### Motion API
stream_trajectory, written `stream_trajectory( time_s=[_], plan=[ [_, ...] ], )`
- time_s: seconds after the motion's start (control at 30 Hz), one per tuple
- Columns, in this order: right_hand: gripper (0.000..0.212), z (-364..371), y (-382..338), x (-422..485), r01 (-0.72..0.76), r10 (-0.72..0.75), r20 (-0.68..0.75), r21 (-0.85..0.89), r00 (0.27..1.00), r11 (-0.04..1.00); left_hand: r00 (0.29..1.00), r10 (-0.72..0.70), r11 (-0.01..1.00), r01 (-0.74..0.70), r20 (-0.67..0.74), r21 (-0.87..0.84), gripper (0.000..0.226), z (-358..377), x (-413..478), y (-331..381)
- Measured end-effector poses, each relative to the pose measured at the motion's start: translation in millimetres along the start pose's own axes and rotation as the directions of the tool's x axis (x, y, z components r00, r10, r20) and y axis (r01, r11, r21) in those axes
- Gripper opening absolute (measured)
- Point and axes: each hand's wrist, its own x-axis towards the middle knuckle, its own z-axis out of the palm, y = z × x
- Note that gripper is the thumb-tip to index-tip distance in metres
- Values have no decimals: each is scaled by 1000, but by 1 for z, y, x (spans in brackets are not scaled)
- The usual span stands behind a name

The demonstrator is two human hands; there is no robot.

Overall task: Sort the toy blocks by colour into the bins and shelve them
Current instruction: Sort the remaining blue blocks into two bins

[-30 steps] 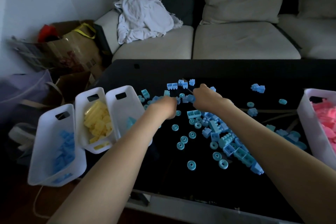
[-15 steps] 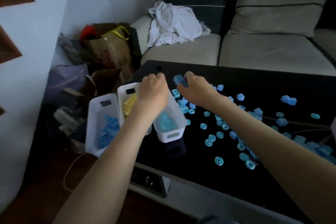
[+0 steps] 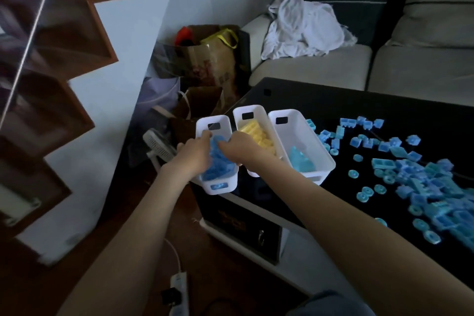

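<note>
Three white bins stand side by side at the left end of the black table. The left bin holds dark blue blocks, the middle bin yellow blocks, the right bin light blue blocks. Both hands reach over the left bin. My left hand has its fingers stretched over the blue blocks. My right hand dips its fingertips into the same bin; whether it holds a block is hidden. Several loose blue blocks and rings lie spread over the table's right part.
Wooden wall shelves step down the wall at the left. Paper bags and a small fan crowd the floor beside the table. A power strip lies on the floor. A sofa with a white cloth stands behind the table.
Both hands have moved left from the loose blocks on the table, past the other two bins, to the dark blue bin. The view has swung left and the shelves have come into sight.
</note>
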Motion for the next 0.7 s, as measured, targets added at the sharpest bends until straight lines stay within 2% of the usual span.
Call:
stream_trajectory(
  time_s=[0.07, 0.17, 0.27, 0.4, 0.5, 0.57, 0.7],
  plan=[
    [36, 2, -2, 2, 13, -14, -12, -33, 1000, 999, 1000, -13, 992, 14, 14, -128, 64, 1, 2, -1],
    [25, 2, -1, 1, 50, -51, -5, -108, 999, 993, 1000, -10, 966, 7, -7, -259, 67, 3, 3, 0],
    [26, -3, -1, -6, 116, -115, 15, -142, 993, 983, 997, -15, 975, -3, -75, -224, 62, 4, 4, -1],
    [24, -17, 5, -23, 231, -239, -18, -201, 971, 952, 961, 79, 974, -131, -266, -183, 42, -3, 2, 19],
    [23, -36, 27, -37, 214, -236, -71, -231, 969, 949, 970, 127, 988, -143, -208, -66, 36, -4, -6, 62],
    [19, -52, 48, -50, 181, -214, -103, -261, 971, 948, 963, 201, 979, -203, -178, 6, 34, -1, -10, 92],
    [25, -86, 87, -83, 89, -154, -159, -358, 975, 929, 916, 369, 917, -386, -155, -101, 27, 7, -22, 137]
  ],
)
